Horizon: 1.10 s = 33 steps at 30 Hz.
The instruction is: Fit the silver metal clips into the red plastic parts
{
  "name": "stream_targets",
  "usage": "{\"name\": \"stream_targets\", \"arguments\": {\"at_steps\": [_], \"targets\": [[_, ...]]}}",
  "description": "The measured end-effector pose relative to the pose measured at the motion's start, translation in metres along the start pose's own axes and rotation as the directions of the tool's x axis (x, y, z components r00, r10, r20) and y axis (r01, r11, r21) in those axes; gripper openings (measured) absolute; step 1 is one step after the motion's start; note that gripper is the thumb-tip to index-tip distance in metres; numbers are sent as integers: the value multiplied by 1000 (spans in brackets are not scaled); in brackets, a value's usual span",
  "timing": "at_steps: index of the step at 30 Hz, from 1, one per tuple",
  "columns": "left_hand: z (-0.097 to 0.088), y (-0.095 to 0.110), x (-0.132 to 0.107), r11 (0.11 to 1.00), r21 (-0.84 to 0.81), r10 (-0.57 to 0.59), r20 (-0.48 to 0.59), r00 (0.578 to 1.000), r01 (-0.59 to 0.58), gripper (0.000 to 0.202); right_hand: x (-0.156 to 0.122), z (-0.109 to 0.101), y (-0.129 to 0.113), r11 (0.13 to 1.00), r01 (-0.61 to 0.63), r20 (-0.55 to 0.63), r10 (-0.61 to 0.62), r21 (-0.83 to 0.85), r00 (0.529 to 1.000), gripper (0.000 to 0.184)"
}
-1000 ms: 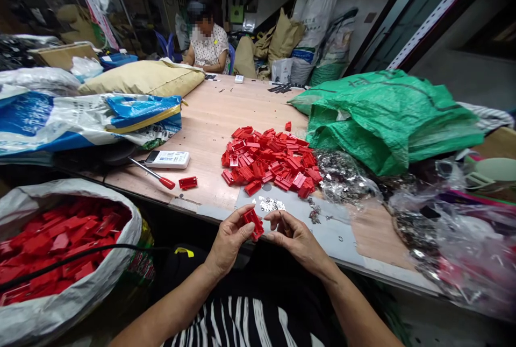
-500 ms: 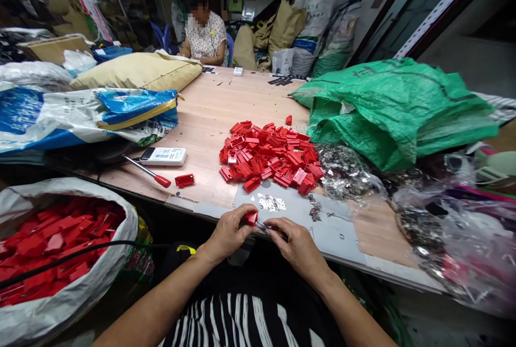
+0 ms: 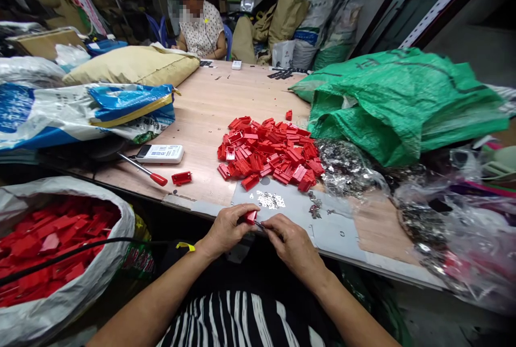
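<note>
The scene is evenly lit from overhead, with the wooden tabletop bright and almost free of shadows. Under the table edge the light falls off to near black. The clear plastic bags at the right throw small glints. Wide-angle distortion bends lines toward the corners, and the wall rail slants hard. Far background stays dim and soft; the centre is sharp.
</note>
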<state>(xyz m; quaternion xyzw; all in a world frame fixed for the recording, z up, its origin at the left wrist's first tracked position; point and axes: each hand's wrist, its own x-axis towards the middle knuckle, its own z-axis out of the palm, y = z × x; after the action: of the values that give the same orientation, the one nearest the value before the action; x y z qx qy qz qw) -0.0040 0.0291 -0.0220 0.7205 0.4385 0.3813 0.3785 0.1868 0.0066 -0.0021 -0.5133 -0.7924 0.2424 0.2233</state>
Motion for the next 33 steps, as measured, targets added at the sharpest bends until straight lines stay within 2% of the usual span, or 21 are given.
{"name": "stream_targets", "arguments": {"at_steps": [6,9,13,18,21,24,26,27,29,30,33], "targets": [[1,-2,0,1000,-19,-6,-2,1000,6,35,0,12,-19,982,-131,-45,126,-137,991,18],[1,-3,-1,999,-41,-19,-15,1000,18,34,0,14,-23,978,-143,-41,139,-152,990,18],[2,-3,-3,994,-96,-50,-22,999,48,31,-2,9,-18,994,-93,-20,92,-56,996,18],[0,4,-8,981,-171,-103,-63,993,90,28,-5,0,-13,987,-51,-63,61,155,996,15],[-2,13,-10,937,-332,-152,-100,983,111,30,-5,-7,-17,959,-83,22,80,271,997,22],[-3,23,-10,789,-596,-255,-91,963,153,23,-5,-12,-23,951,-79,118,45,299,992,39],[-3,30,-11,602,-776,-319,-19,947,187,14,-5,-14,-27,959,-64,138,26,277,990,43],[-3,33,-12,491,-846,-343,29,939,206,16,-5,-14,-29,963,-57,139,21,265,990,44],[-2,38,-14,288,-924,-376,130,917,249,21,-5,-13,-31,968,-46,128,14,246,992,43],[-2,40,-15,216,-939,-387,168,907,266,23,-5,-12,-32,970,-38,119,10,239,993,42],[1,43,-17,102,-955,-402,215,890,277,24,-4,-12,-35,974,-11,90,-10,228,996,41]]}}
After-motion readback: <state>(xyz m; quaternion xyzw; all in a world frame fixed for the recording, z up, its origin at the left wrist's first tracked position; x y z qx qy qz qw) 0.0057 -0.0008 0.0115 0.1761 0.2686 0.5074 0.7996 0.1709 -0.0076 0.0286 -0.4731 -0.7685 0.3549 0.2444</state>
